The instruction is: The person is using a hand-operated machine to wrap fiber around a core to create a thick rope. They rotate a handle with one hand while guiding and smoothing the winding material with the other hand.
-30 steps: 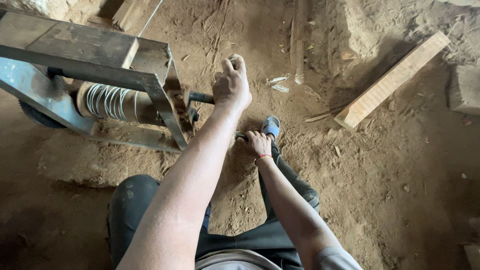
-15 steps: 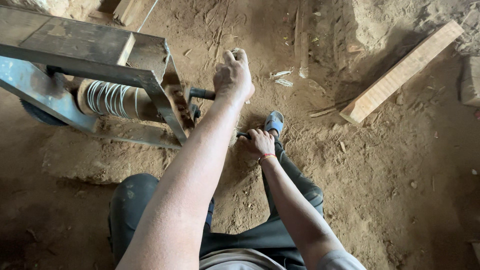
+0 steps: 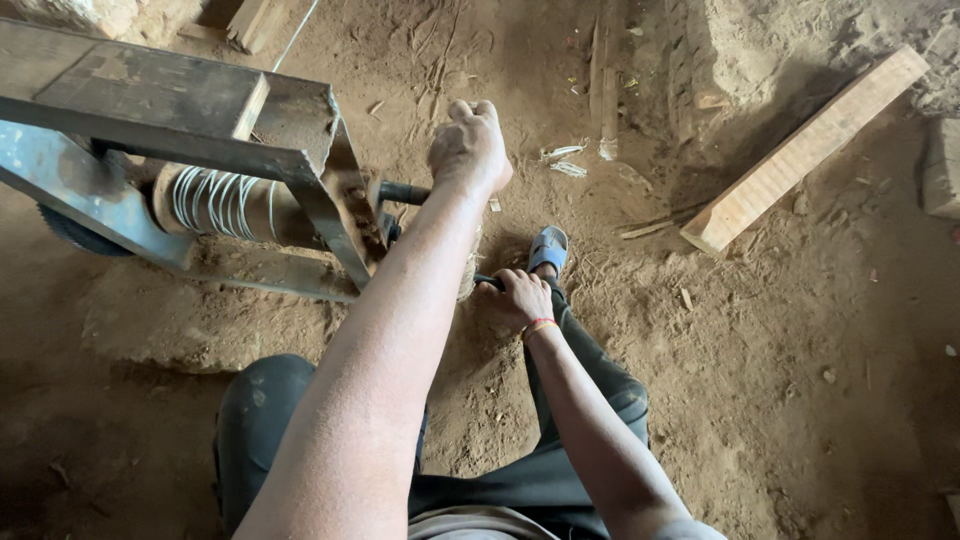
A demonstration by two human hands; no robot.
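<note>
My left hand (image 3: 468,150) is closed in a fist around the upper end of a dark crank (image 3: 402,192) that sticks out of a metal frame (image 3: 190,110). Lower down, my right hand (image 3: 516,298), with a red band at the wrist, grips another dark handle (image 3: 487,282) beside a rope-like wrapped piece. Inside the frame, a spool (image 3: 215,203) carries white wire coils. I sit on the dirt floor, with my blue sandal (image 3: 548,248) just beyond the right hand.
A pale wooden plank (image 3: 805,150) lies on the dirt at the right, and a block (image 3: 942,168) sits at the right edge. Thin wood strips (image 3: 603,70) and scraps lie at the top centre. A toothed wheel (image 3: 75,232) shows under the frame's left side.
My left fist has moved slightly up and away on the crank. The right hand has stayed almost where it was, still gripping. The view has shifted a little.
</note>
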